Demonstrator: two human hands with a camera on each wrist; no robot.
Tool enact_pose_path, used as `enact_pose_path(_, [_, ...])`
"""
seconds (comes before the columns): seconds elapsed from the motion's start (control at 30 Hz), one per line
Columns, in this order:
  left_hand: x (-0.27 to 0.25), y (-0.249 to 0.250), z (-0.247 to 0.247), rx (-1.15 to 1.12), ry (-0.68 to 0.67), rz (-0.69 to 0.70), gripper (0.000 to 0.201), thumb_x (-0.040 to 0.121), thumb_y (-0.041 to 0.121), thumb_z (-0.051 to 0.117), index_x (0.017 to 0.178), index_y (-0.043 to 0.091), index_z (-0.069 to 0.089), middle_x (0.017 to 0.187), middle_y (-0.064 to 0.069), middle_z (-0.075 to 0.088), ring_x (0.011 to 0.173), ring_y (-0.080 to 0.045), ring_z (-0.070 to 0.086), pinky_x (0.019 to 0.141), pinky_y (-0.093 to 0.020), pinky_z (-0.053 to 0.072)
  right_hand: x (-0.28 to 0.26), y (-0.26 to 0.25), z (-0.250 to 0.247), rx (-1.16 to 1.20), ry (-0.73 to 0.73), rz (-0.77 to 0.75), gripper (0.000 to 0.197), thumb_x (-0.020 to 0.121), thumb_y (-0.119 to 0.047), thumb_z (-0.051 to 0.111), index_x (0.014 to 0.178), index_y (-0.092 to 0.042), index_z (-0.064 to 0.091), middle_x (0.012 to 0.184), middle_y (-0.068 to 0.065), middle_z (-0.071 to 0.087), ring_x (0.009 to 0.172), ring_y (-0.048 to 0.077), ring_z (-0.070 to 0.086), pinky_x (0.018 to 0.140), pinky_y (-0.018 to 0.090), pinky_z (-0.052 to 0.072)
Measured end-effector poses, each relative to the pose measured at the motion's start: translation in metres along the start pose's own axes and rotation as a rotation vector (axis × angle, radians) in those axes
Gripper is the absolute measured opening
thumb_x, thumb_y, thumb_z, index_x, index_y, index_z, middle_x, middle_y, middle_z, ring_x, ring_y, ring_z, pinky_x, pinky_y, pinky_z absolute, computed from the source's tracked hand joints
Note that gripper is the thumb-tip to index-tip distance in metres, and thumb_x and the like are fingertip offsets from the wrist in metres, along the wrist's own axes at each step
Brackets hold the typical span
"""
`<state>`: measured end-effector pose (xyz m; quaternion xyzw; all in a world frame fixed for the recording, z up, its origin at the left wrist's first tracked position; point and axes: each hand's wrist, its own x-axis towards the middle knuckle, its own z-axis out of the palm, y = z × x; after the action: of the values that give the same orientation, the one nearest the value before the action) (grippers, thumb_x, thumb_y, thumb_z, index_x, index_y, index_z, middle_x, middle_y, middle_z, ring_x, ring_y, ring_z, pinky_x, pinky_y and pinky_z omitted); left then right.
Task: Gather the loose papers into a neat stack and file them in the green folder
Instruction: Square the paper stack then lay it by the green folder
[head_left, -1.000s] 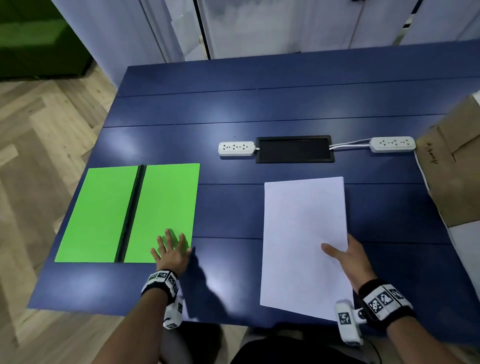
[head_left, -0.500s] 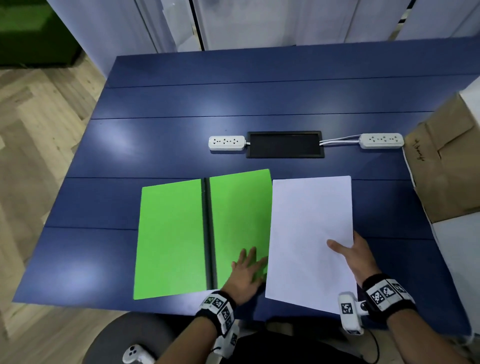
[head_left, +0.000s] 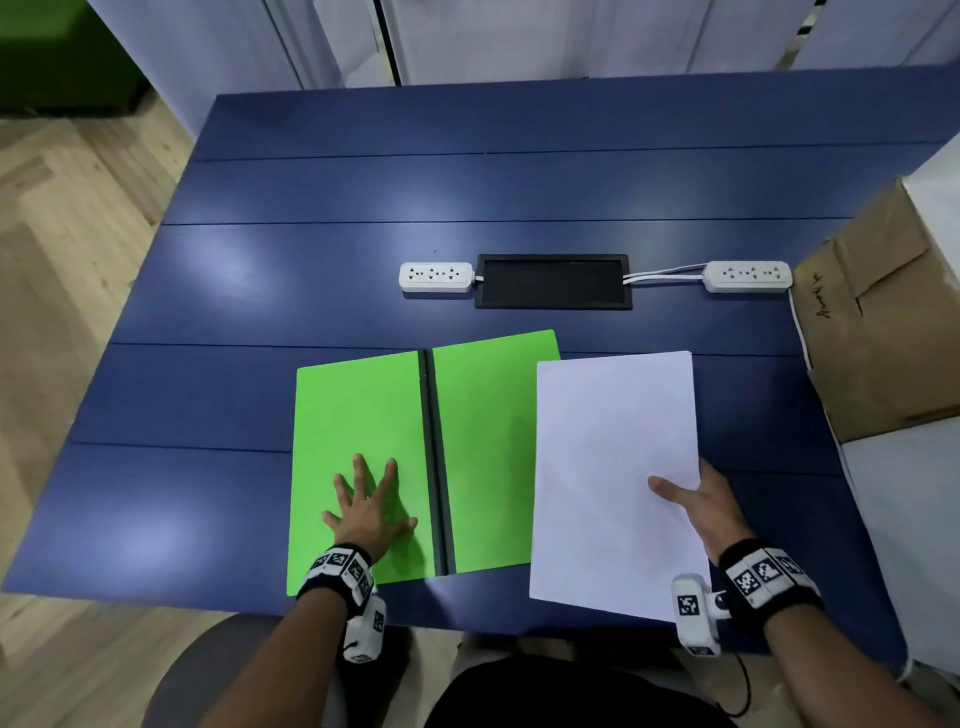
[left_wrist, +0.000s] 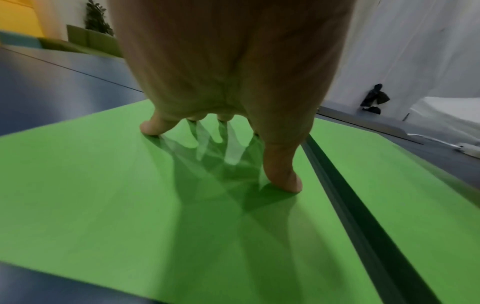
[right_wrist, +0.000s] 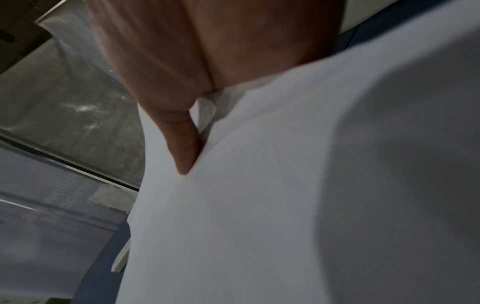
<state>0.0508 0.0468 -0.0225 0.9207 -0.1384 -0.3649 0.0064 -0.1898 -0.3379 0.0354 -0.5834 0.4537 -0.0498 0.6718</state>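
The green folder (head_left: 483, 447) lies open and flat near the table's front edge, a black spine down its middle. My left hand (head_left: 366, 504) presses on its left leaf with spread, straight fingers; the left wrist view shows fingertips (left_wrist: 284, 181) touching the green folder (left_wrist: 130, 205). A stack of white papers (head_left: 613, 478) is held just right of the folder, overlapping its right edge. My right hand (head_left: 698, 501) pinches the stack's right edge, thumb on top. In the right wrist view a finger (right_wrist: 182, 144) lies against the bowed papers (right_wrist: 259, 205).
On the blue table (head_left: 467, 182) sit a black cable tray (head_left: 553, 281) and two white power strips (head_left: 436, 276) (head_left: 748, 275) behind the folder. A brown cardboard box (head_left: 883, 322) stands at the right edge. Wooden floor lies to the left.
My left hand has slid the open folder from the table's left side rightward until it meets the papers, then shifted from the right leaf to the left leaf. My right hand kept holding the stack.
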Motion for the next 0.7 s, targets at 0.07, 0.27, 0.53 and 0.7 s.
enact_pose_path(0.07, [0.001, 0.016, 0.002, 0.015, 0.005, 0.033, 0.105, 0.080, 0.062, 0.066, 0.153, 0.052, -0.009, 0.157, 0.001, -0.041, 0.148, -0.042, -0.026, 0.110, -0.078, 0.010, 0.006, 0.000, 0.007, 0.012, -0.024, 0.002, 0.039, 0.083, -0.002, 0.075, 0.116, -0.022, 0.067, 0.113, 0.000, 0.075, 0.107, 0.021, 0.071, 0.095, 0.043, 0.053])
enact_pose_path(0.27, [0.001, 0.061, 0.003, 0.027, -0.023, 0.098, 0.107, 0.081, 0.058, 0.069, 0.152, 0.052, -0.010, 0.157, 0.001, -0.041, 0.147, -0.042, -0.028, 0.110, -0.078, 0.007, 0.040, 0.007, 0.043, 0.005, -0.018, 0.034, 0.034, 0.082, 0.003, 0.074, 0.108, -0.019, 0.067, 0.110, 0.005, 0.075, 0.104, 0.028, 0.071, 0.095, 0.047, 0.055])
enact_pose_path(0.53, [-0.002, 0.072, 0.002, 0.037, -0.056, 0.085, 0.106, 0.082, 0.058, 0.067, 0.153, 0.051, -0.011, 0.156, 0.000, -0.043, 0.146, -0.042, -0.029, 0.110, -0.078, 0.006, 0.069, 0.016, 0.076, -0.193, 0.038, 0.027, 0.032, 0.083, 0.000, 0.073, 0.111, -0.015, 0.065, 0.107, 0.006, 0.072, 0.097, 0.027, 0.069, 0.092, 0.039, 0.054])
enact_pose_path(0.7, [0.000, 0.072, 0.003, 0.034, -0.049, 0.090, 0.105, 0.082, 0.057, 0.068, 0.153, 0.051, -0.010, 0.156, 0.000, -0.043, 0.146, -0.042, -0.029, 0.110, -0.078, 0.005, 0.081, 0.018, 0.087, -0.353, 0.046, 0.011, 0.037, 0.083, -0.006, 0.072, 0.119, -0.012, 0.066, 0.114, 0.007, 0.073, 0.106, 0.028, 0.069, 0.098, 0.043, 0.054])
